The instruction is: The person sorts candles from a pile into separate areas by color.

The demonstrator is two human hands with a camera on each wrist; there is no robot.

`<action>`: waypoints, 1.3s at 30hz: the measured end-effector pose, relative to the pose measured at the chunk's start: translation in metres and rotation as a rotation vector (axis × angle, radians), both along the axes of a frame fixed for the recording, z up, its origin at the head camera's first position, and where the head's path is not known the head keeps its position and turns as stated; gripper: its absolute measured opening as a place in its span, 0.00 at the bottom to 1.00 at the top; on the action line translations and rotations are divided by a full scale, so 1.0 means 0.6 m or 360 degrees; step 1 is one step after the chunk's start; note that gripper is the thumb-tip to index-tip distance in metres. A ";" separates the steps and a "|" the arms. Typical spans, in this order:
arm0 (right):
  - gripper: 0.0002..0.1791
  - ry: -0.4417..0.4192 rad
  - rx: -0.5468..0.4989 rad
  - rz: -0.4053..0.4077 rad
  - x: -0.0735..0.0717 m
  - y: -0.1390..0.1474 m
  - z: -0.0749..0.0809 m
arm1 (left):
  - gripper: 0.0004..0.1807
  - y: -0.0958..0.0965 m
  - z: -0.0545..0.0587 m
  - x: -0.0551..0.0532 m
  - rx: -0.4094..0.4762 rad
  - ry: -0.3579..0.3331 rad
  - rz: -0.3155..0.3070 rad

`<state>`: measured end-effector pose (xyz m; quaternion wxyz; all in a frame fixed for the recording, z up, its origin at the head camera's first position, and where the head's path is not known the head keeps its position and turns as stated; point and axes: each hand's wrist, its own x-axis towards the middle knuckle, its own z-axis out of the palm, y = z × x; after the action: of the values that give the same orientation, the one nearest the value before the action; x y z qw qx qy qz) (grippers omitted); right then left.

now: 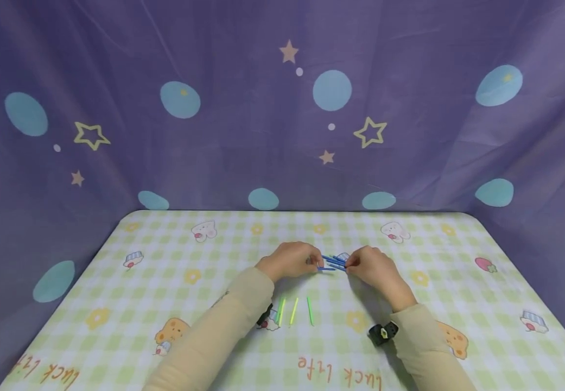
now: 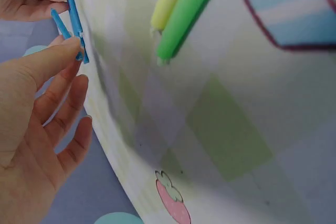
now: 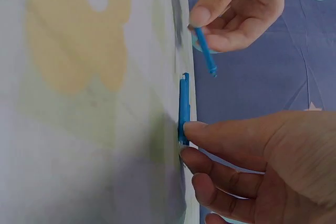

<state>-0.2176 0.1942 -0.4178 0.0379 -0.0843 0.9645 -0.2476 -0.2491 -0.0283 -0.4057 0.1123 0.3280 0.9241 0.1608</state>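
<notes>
Between finger and thumb my left hand pinches one short blue stick, which points toward the right hand and stands apart from the others in the right wrist view. A small bunch of similar blue sticks lies between the hands on the cloth. My right hand pinches the near end of this bunch, thumb and index finger on the blue sticks. Its other fingers curl loosely below. In the left wrist view the left hand's remaining fingers are spread and bent.
Nearer the body, between the forearms, lie several thin sticks: a green stick, a yellow stick and a green and yellow pair. A checked cloth covers the table. Behind it hangs a purple curtain.
</notes>
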 end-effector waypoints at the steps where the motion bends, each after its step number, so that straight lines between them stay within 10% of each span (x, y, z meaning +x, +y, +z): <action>1: 0.02 -0.0002 -0.0001 0.0001 0.001 0.001 0.000 | 0.05 0.002 -0.002 -0.001 0.0004 -0.0016 0.0001; 29: 0.03 -0.0115 -0.0107 0.0237 0.017 -0.003 0.048 | 0.07 0.046 -0.010 -0.038 -0.0034 0.0104 0.0012; 39: 0.03 -0.0137 -0.0099 0.0266 0.017 -0.005 0.044 | 0.09 0.024 0.010 -0.030 0.0075 -0.0025 0.0014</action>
<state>-0.2075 0.1910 -0.3917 0.0973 -0.1549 0.9433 -0.2768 -0.2670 -0.0140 -0.4000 0.1110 0.3253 0.9206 0.1855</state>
